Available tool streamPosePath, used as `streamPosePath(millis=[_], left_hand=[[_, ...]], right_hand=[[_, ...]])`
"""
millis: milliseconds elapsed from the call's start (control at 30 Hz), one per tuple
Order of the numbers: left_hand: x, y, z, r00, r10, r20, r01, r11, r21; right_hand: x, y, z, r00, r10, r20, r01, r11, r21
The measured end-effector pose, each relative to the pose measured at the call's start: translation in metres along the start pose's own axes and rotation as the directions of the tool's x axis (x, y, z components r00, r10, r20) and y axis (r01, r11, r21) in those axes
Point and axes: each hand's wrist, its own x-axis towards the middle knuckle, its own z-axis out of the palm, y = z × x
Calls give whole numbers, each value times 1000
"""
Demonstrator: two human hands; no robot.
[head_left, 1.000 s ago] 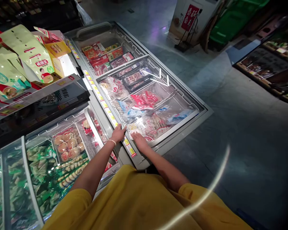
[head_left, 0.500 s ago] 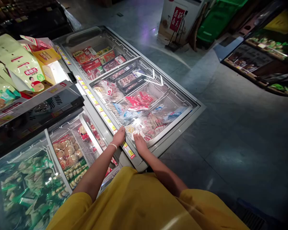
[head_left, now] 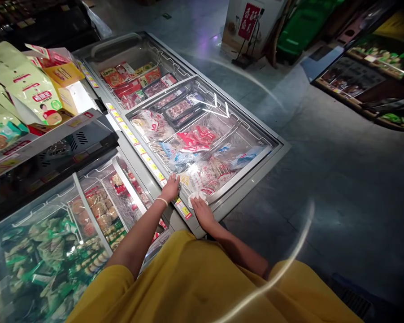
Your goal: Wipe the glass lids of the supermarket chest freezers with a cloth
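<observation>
In the head view my right hand (head_left: 203,212) presses a crumpled white cloth (head_left: 198,197) against the near end of a chest freezer's glass lid (head_left: 222,134). Its fingers lie over the cloth, which could also be a paper wipe. My left hand (head_left: 171,188), with a light band at the wrist, rests on the lid's left frame beside a strip of yellow price labels (head_left: 148,160). Its fingers are stretched out and hold nothing that I can see. Under the glass are bagged frozen foods (head_left: 206,176) and black meat trays (head_left: 183,109).
A second freezer (head_left: 76,179) with green bags and packs of buns stands at the left. Above it is a shelf (head_left: 47,138) of pale green packets. Grey floor (head_left: 323,179) lies to the right; a green bin (head_left: 297,27) and a produce display (head_left: 366,85) stand farther back.
My right hand and the cloth have slid slightly toward me, to the lid's near edge. My left hand stays on the left frame, its fingers a little more spread. The view has shifted slightly.
</observation>
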Motion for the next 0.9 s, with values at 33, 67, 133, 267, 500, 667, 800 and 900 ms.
streamPosePath(millis=[33, 67, 133, 267, 500, 667, 800, 900], left_hand=[[0, 0, 1, 1000, 2, -5, -2, 1000, 2], [0, 0, 1, 1000, 3, -10, -3, 1000, 4], [-1, 0, 3, 1000, 4, -21, -4, 1000, 3], [-1, 0, 5, 999, 9, -37, -9, 1000, 0], [-2, 5, 5, 999, -26, -28, 26, 1000, 0], [-1, 9, 6, 997, -65, -35, 62, 995, -73], [0, 20, 10, 986, -144, -90, 132, 984, -123], [2, 33, 11, 967, -236, -101, 218, 963, -161]], right_hand=[[13, -1, -5, 1000, -2, 2, 2, 1000, -2], [30, -1, -11, 1000, -4, 7, 4, 1000, -3], [65, -3, -24, 1000, 7, 22, -7, 1000, 2], [79, -9, -28, 999, 13, 33, -13, 1000, 0], [60, 11, -29, 993, -93, 66, 98, 993, -70], [131, 41, -69, 999, -3, 53, 9, 993, -121], [127, 60, -73, 965, -222, 141, 234, 969, -76], [126, 89, -86, 897, -365, 248, 378, 926, -3]])
